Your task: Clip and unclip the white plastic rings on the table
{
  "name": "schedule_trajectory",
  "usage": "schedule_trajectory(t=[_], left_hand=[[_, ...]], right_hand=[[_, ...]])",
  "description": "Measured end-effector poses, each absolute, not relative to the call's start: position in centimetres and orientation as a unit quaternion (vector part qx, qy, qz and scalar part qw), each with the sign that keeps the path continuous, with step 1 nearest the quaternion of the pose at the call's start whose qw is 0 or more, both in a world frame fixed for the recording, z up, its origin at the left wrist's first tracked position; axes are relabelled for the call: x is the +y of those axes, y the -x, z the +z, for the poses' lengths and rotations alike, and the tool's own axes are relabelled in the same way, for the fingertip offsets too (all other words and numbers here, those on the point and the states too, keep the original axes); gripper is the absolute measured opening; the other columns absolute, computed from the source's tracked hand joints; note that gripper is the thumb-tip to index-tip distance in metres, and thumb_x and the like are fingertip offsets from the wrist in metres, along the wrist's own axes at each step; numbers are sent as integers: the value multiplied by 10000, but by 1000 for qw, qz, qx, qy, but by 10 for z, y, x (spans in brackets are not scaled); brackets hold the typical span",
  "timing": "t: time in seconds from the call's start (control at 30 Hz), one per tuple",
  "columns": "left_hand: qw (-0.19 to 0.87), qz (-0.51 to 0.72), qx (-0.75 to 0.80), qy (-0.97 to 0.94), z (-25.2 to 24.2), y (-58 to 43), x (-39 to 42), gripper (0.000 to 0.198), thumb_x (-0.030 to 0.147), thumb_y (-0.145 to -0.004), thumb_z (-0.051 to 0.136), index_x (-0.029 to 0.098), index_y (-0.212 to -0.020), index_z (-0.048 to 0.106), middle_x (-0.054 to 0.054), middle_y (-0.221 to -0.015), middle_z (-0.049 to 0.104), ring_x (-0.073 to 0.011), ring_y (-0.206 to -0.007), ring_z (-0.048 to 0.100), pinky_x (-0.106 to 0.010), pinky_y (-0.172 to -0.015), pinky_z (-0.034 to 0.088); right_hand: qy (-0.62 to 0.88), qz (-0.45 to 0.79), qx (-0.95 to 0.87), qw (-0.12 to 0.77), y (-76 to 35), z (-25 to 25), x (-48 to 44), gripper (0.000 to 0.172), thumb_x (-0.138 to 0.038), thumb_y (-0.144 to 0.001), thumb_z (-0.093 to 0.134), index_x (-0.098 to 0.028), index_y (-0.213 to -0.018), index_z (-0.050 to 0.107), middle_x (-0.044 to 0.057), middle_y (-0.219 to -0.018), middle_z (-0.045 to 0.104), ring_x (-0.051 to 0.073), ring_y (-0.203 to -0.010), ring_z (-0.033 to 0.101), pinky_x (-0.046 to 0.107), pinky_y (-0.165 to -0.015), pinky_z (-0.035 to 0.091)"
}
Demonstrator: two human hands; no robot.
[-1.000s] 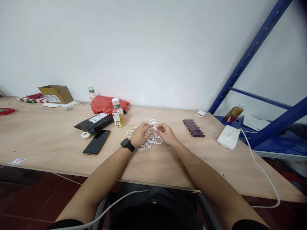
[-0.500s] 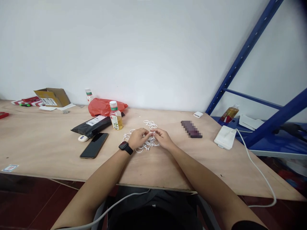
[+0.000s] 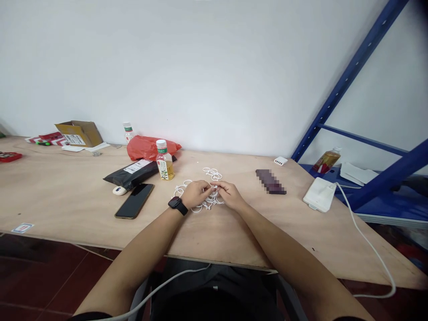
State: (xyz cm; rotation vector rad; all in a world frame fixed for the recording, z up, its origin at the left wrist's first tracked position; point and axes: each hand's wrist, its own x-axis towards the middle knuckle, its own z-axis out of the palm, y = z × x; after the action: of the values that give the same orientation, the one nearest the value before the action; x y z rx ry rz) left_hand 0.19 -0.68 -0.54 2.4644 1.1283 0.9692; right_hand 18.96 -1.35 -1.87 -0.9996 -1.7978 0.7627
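Observation:
Several white plastic rings (image 3: 196, 209), some with a small knob or loop, lie in a loose pile on the wooden table (image 3: 214, 240). Over the pile, my left hand (image 3: 196, 194) is closed in a pinch, a black watch on its wrist. Close against it, my right hand (image 3: 230, 195) pinches too, and a white ring (image 3: 215, 187) shows between the fingertips of both. The fingers hide part of that ring and some of the pile. A few more rings (image 3: 213, 173) lie just beyond my hands.
Left of my hands are a phone (image 3: 134, 201), a black parcel bag (image 3: 133, 174), a drink bottle (image 3: 165, 162) and a red plastic bag (image 3: 143, 147). To the right lie a blurred dark object (image 3: 270, 182) and a white charger (image 3: 319, 195) with a cable. A blue rack (image 3: 347, 67) borders the right side.
My view has turned slightly left, so the table's things sit farther right in it. Both hands stay together over the pile, with only small finger movement around the ring.

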Motion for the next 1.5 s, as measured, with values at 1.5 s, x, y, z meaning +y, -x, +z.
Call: schedule_trajectory(t=[1.5], left_hand=[[77,427,340,-834,-7,1,-3,295,291,-940,514,199,-1189,642,-101,-1090,630,-193,-1010,608,-324,-877,501]], right_hand=[[374,289,-749,464,-195,-24,9,201,-369,-941,468,-205,-936,584,-5,-794,596,155,-747,552,273,-698,446]])
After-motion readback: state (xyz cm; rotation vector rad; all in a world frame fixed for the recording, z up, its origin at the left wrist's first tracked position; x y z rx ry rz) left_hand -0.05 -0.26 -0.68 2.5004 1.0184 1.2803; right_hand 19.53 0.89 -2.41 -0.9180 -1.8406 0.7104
